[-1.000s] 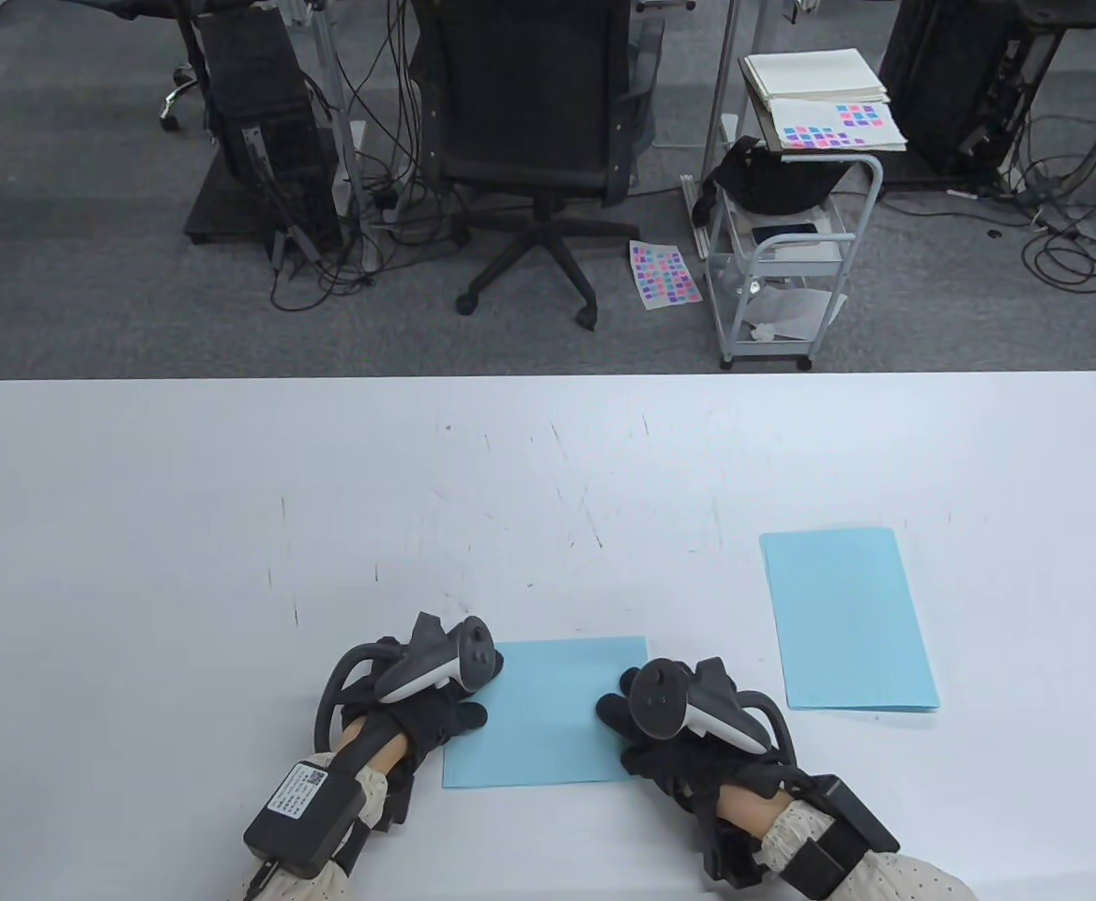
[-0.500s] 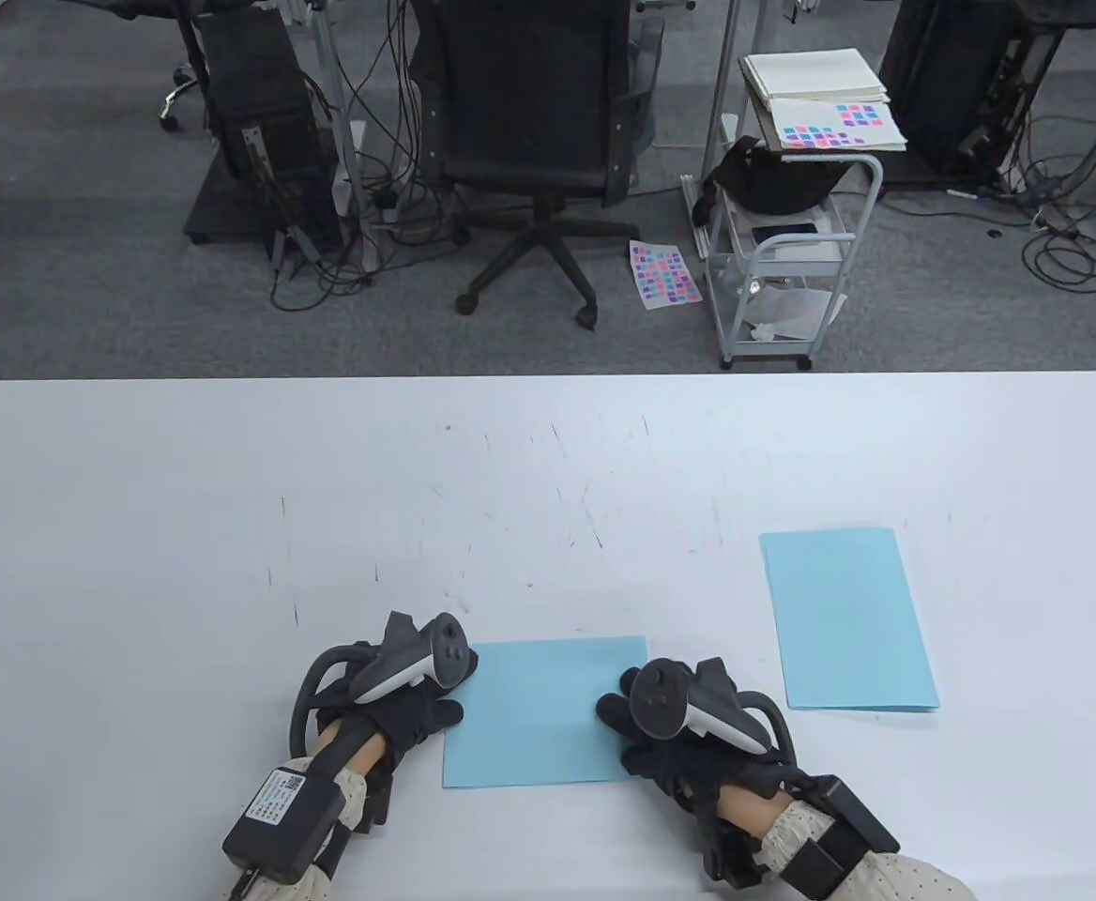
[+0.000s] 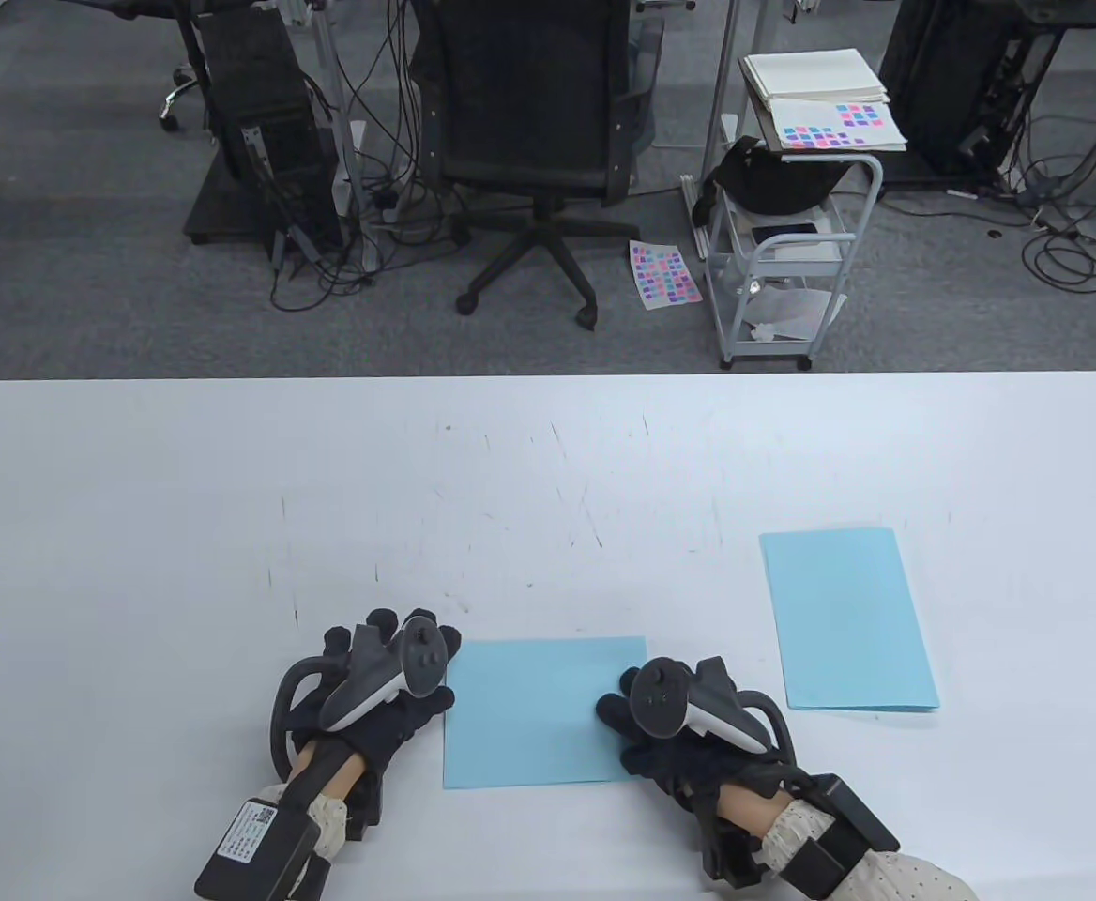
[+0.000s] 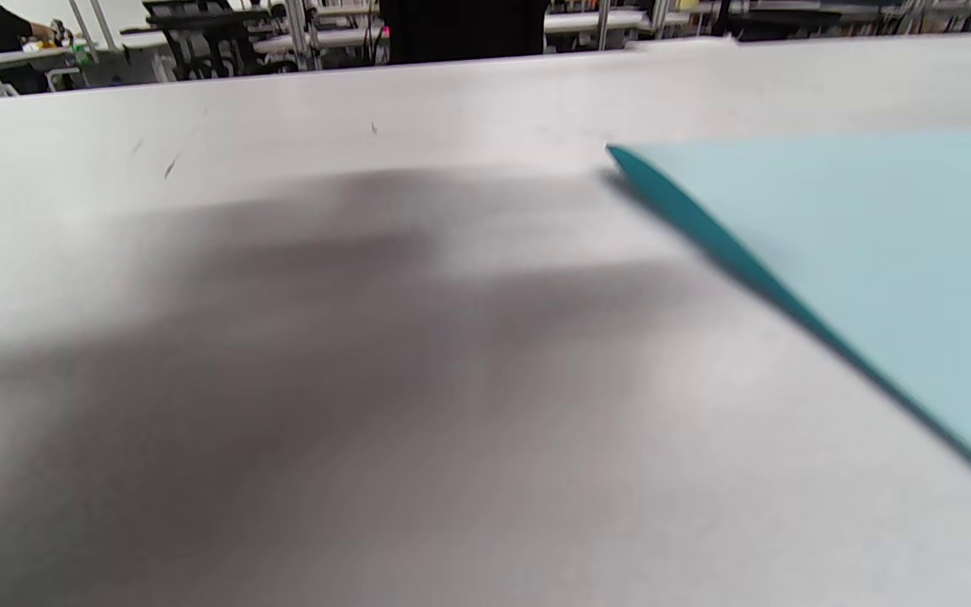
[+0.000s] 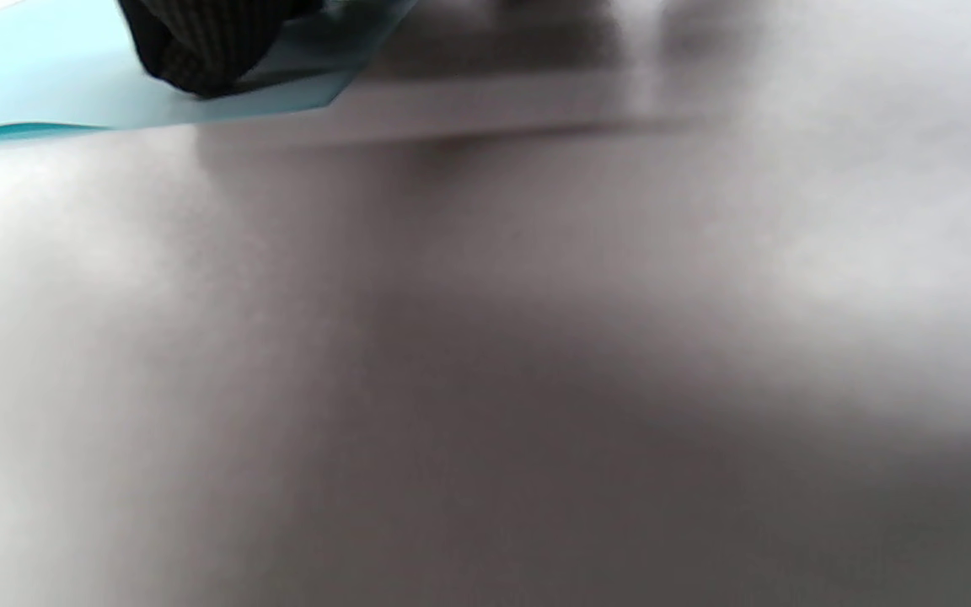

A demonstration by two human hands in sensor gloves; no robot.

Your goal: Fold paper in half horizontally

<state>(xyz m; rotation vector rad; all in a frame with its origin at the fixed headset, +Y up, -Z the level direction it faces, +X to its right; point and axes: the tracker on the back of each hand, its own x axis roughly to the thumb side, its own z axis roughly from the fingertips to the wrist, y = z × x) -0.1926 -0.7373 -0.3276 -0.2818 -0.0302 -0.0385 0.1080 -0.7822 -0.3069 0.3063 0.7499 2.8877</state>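
Observation:
A light blue folded paper [image 3: 539, 709] lies flat near the table's front edge. My left hand [image 3: 417, 657] lies on the table just left of the paper, fingers spread, holding nothing. The left wrist view shows the paper's left edge [image 4: 873, 253] slightly raised off the table, with no fingers in frame. My right hand [image 3: 625, 713] rests on the paper's right edge. In the right wrist view a gloved fingertip [image 5: 207, 42] presses on the paper [image 5: 30, 76] near its corner.
A second light blue sheet [image 3: 848, 619] lies flat to the right, apart from my right hand. The white table [image 3: 548, 488] is bare towards the back. An office chair [image 3: 534, 141] and a cart [image 3: 783, 263] stand on the floor beyond the table.
My left hand slid left off the paper's left edge onto the bare table and spread its fingers. The right hand and both papers have not moved.

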